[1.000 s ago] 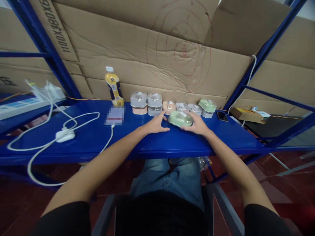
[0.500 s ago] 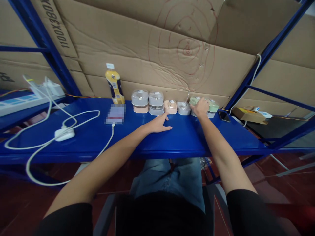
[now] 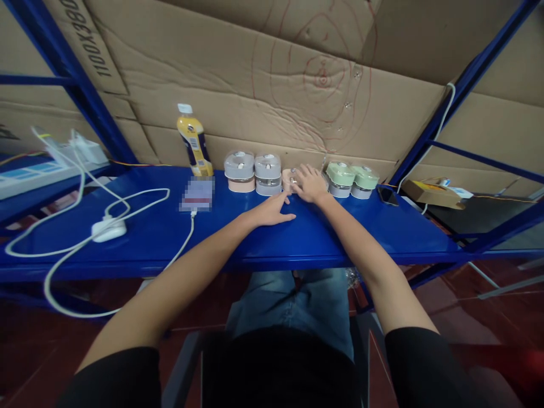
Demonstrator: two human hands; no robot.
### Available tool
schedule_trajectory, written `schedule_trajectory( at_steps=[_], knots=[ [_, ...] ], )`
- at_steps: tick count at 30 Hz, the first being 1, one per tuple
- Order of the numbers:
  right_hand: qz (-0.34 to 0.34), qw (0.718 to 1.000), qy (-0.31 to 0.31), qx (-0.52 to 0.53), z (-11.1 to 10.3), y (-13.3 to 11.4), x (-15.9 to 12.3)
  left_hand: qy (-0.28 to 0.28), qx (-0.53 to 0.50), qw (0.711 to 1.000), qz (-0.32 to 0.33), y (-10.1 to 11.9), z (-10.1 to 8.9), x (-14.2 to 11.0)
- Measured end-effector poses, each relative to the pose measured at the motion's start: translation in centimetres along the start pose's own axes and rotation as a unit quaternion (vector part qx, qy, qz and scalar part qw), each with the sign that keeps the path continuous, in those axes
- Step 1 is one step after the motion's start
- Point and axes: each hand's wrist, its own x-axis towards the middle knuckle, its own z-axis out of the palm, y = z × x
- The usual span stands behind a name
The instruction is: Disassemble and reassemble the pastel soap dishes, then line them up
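Note:
On the blue tabletop my left hand (image 3: pixel 272 211) lies on its side, thumb apart from the fingers, holding nothing, just in front of the small plastic boxes. My right hand (image 3: pixel 311 184) reaches over a single pink box with a clear lid (image 3: pixel 287 180), fingers spread; whether it touches the lid cannot be told. A single grey box (image 3: pixel 326 180) is mostly hidden behind that hand. Left of them, a grey box (image 3: pixel 239 166) sits on a pink box (image 3: pixel 241 186), beside a stack of two grey boxes (image 3: pixel 268 167). Rightward, two green boxes (image 3: pixel 340 173) rest on grey ones.
A yellow drink bottle (image 3: pixel 195 141) stands at the back left, near a blurred-out phone-like item (image 3: pixel 196 194) on a white cable. A white charger (image 3: pixel 109 229) with looping cable lies further left. At right are a dark phone (image 3: pixel 387 196) and a cardboard box (image 3: pixel 433 194).
My right hand has left the green box and moved left over the pink and grey single boxes. Both green boxes now show on top of their stacks. The left hand has hardly moved.

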Motion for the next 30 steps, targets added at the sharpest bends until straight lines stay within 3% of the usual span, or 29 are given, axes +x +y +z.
schedule_trajectory(
  at_steps=[3,7,13,19,30],
  knots=[
    [-0.003,1.0,-0.027,-0.001,0.4,-1.0,-0.2,0.001,-0.002,1.0,0.005,-0.1,0.0,0.0],
    [0.004,1.0,-0.006,0.009,-0.9,-1.7,-1.8,0.005,-0.022,1.0,0.012,-0.1,0.0,0.0],
    [0.084,0.995,0.057,0.021,-2.6,-2.5,-3.4,0.043,-0.037,0.998,0.014,-0.3,0.1,0.0],
    [0.146,0.987,0.059,0.023,-2.5,-3.3,-2.9,0.038,-0.033,0.999,0.009,-0.3,-0.1,0.1],
    [0.091,0.996,0.005,0.008,-2.5,-4.3,-2.9,0.063,-0.024,0.998,-0.009,0.0,-0.3,0.1]
  ],
)
